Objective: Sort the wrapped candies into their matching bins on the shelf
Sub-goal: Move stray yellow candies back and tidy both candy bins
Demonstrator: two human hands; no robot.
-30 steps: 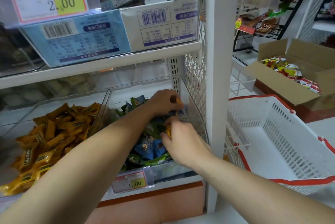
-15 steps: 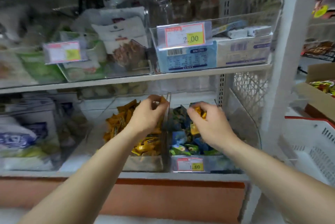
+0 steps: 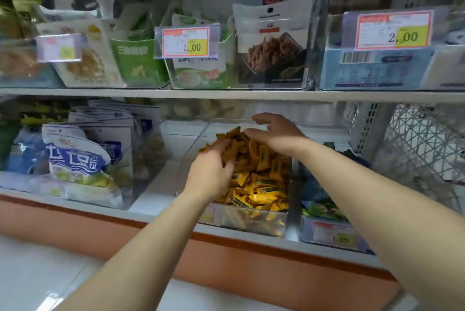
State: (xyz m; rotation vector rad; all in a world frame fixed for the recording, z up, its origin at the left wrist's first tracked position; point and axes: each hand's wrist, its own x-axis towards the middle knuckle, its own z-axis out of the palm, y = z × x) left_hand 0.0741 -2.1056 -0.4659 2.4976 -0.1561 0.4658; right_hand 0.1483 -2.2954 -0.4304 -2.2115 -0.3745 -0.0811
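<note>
A clear bin [image 3: 251, 221] on the lower shelf holds a heap of yellow wrapped candies [image 3: 264, 185]. My left hand [image 3: 211, 172] lies on the left side of the heap, its fingers curled into the candies and gripping some. Over the back of the same heap, my right hand [image 3: 275, 134] hovers with its fingers spread and nothing in them. Right of this bin stands a second clear bin [image 3: 327, 234] with blue and green wrapped candies [image 3: 320, 206], partly hidden by my right forearm.
Large blue-and-white snack bags [image 3: 75, 159] fill the bin to the left. The upper shelf [image 3: 226, 95] carries clear bins of pouches and boxes with price tags [image 3: 186, 42]. A white perforated post [image 3: 370, 129] and wire mesh [image 3: 425, 142] close off the right side.
The view has shifted left and closer. My right hand moved from the blue-green bin over to the yellow bin and opened. My left hand sank into the yellow heap.
</note>
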